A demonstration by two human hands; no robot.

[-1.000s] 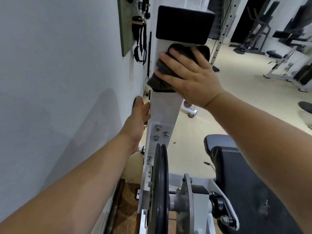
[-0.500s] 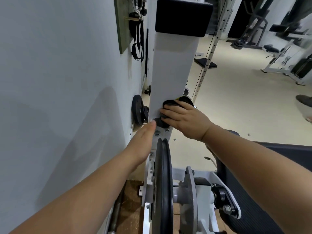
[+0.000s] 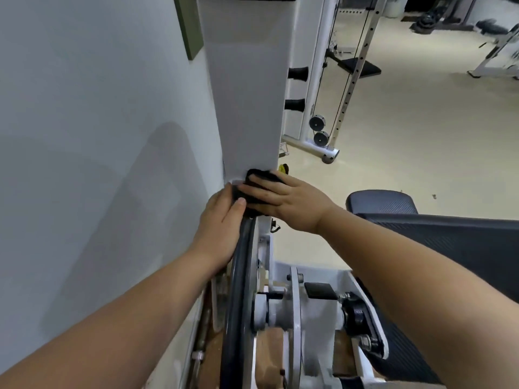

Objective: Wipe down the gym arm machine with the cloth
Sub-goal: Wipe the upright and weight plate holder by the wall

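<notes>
Dark cloth, bunched against the lower end of the machine's white upright, just above the rim of the black weight plate. Over it, right hand, fingers straight and spread, pressed flat on the fabric, curled round nothing. At the cloth's left edge, thumb of left hand laid on the fabric; other fingers hidden behind the upright, grip impossible to tell. Grey wall close on the left. Dark padded seat to the right, apart from both hands.
</notes>
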